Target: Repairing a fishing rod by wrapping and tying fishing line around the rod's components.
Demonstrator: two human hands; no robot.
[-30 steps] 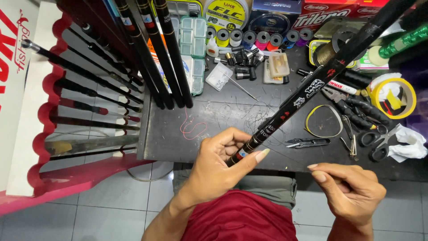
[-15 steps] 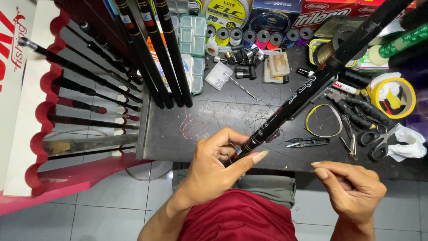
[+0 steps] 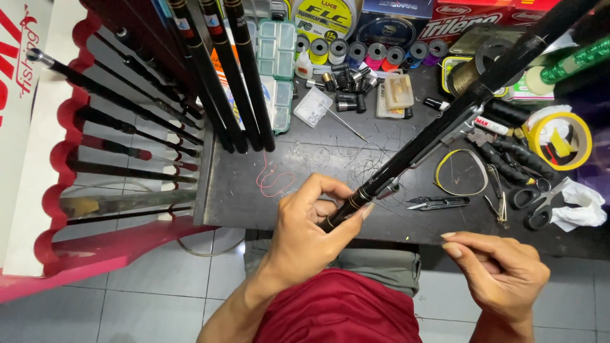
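Left hand is curled around the butt end of a long black fishing rod, thumb and fingers pinching it just over the near edge of the dark workbench, rod slanting up to the right. Right hand hovers lower right, fingertips pinched together, can't tell if it's holding anything. Small snips lie just beside the rod.

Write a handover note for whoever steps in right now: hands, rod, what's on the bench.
Left hand: gripping the butt end of the black fishing rod, which slants up to the right over the dark bench.
Right hand: off the rod, fingers pinched; whether it holds thread, can't tell.
Thread snips and scissors lie on the bench to the right.
Done and left: not readable from this view.
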